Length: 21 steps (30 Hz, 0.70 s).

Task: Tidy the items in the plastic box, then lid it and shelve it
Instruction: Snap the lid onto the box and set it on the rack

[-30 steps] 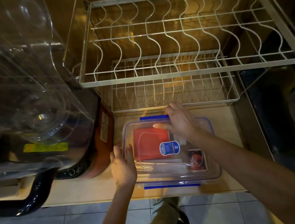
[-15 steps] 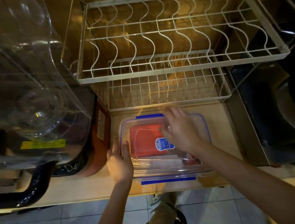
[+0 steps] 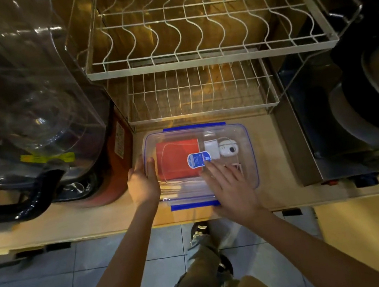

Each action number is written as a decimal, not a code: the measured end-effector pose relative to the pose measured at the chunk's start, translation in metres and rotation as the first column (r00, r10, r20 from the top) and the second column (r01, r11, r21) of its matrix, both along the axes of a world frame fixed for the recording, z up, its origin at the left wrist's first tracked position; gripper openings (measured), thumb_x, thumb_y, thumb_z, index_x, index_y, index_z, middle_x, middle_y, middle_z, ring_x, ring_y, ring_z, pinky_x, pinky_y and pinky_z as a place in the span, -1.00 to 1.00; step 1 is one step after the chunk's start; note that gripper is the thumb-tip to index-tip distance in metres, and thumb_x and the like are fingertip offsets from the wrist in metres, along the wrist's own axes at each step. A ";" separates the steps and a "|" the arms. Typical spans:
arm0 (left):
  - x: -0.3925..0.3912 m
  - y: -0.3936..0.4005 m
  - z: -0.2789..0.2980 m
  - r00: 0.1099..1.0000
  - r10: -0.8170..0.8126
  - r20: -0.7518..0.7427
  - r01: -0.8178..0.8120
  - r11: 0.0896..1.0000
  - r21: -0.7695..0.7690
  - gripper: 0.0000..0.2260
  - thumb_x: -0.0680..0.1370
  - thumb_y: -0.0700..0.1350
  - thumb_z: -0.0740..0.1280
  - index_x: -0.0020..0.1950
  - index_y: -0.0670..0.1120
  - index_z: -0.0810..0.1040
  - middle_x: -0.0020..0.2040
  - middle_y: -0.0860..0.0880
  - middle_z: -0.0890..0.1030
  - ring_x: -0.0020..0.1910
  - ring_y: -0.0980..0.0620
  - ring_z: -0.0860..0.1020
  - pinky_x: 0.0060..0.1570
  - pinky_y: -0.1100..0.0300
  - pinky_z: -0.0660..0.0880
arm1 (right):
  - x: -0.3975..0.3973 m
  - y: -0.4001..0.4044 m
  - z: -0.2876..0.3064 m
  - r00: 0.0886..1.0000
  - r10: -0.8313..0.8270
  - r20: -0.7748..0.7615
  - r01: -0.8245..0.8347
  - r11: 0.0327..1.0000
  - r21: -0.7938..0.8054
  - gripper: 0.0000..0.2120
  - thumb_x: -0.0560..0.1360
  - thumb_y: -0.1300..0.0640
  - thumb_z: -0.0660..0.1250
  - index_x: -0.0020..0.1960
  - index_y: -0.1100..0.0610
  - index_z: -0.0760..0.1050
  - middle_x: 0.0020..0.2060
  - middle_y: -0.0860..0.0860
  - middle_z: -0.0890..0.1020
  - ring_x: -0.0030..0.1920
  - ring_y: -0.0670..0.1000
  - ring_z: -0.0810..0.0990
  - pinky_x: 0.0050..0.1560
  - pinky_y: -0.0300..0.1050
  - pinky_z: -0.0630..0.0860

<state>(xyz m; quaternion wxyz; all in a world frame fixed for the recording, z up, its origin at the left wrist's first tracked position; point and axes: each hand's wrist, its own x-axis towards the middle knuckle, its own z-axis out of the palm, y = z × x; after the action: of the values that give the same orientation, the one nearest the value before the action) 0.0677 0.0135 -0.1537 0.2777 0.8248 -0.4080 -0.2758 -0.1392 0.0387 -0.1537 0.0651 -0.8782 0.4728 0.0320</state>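
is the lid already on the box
Yes, the clear lid with the blue sticker covers the box, right hand flat on it.

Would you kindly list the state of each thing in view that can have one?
plastic box: lidded, resting on the shelf
lid: on the box, blue latches at front and back
left hand: fingers straight, flat against the box's left side
right hand: fingers straight, resting on the lid
upper wire rack: bare
lower wire rack: bare
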 end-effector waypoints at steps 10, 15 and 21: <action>-0.003 -0.001 0.002 1.000 0.016 -0.011 -0.015 1.000 0.013 -0.57 0.60 0.07 0.09 0.35 -0.16 0.40 0.21 -0.34 0.51 0.20 -0.30 0.48 0.14 -0.06 0.45 | -0.015 -0.001 0.002 0.975 0.045 0.217 -0.079 0.986 0.148 -0.08 0.33 -0.17 0.40 0.51 0.12 0.04 0.52 0.13 0.14 0.51 0.04 -0.04 0.49 0.06 -0.12; -0.001 0.000 -0.001 1.000 0.003 -0.009 -0.003 1.000 -0.007 -0.57 0.59 0.08 0.09 0.32 -0.17 0.42 0.17 -0.33 0.54 0.15 -0.29 0.51 0.10 -0.07 0.48 | -0.020 -0.014 0.020 0.977 0.089 0.192 -0.140 0.952 0.273 -0.28 0.48 -0.09 0.30 0.51 0.12 0.08 0.53 0.11 0.07 0.53 0.05 -0.12 0.54 0.02 -0.13; -0.002 -0.002 -0.001 1.000 0.019 0.011 -0.019 1.000 -0.002 -0.57 0.59 0.09 0.09 0.31 -0.15 0.43 0.16 -0.32 0.56 0.14 -0.29 0.53 0.08 -0.08 0.50 | -0.018 -0.021 0.027 0.988 0.123 0.094 -0.147 0.935 0.323 -0.40 0.56 -0.08 0.18 0.51 0.09 0.08 0.54 0.11 0.03 0.55 0.08 -0.11 0.50 -0.07 -0.19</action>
<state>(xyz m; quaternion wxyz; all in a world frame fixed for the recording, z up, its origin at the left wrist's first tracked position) 0.0660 0.0114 -0.1547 0.2791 0.8298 -0.4019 -0.2681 -0.1567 0.0180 -0.1272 0.2256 -0.8859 0.3969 0.0829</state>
